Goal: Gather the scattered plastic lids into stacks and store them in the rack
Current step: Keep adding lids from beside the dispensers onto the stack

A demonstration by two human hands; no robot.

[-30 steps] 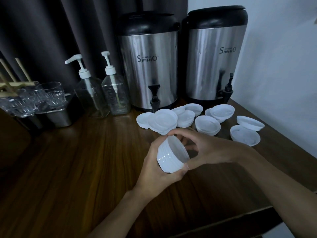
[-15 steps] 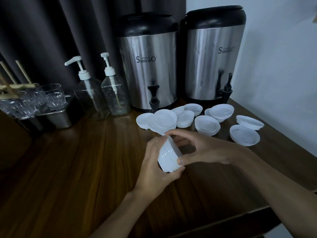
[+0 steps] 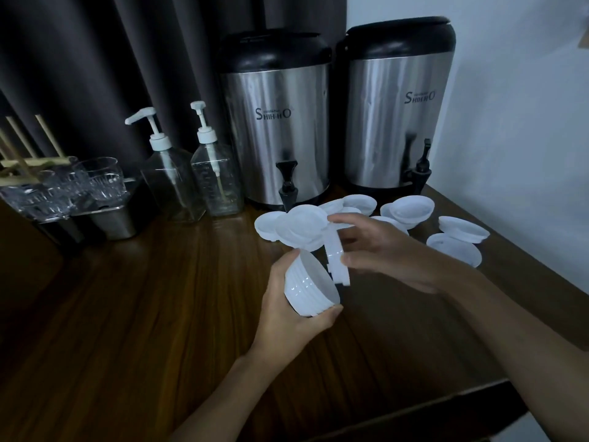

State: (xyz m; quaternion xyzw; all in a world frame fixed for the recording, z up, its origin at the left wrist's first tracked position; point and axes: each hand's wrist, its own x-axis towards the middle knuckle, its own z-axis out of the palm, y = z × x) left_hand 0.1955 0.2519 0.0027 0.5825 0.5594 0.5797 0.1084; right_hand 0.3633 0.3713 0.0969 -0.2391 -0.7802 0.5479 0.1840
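My left hand [image 3: 287, 317] grips a nested stack of white plastic lids [image 3: 307, 288], tilted with its open side facing right, above the wooden counter. My right hand [image 3: 392, 250] pinches a few white lids [image 3: 336, 256] on edge, right beside the stack's open mouth. Behind both hands, several loose white lids [image 3: 296, 223] lie scattered on the counter below the dispensers. More lids [image 3: 455, 247] sit at the right near the wall. No rack shows clearly.
Two steel drink dispensers [image 3: 277, 138] [image 3: 398, 116] stand at the back with taps facing forward. Two clear pump bottles [image 3: 172, 180] stand left of them. Glasses in metal tubs [image 3: 105, 212] sit far left. The counter's front edge [image 3: 414, 409] runs bottom right.
My right hand has pulled a few lids off the stack's mouth and holds them apart, on edge. The stack in my left hand has tilted and lifted slightly.
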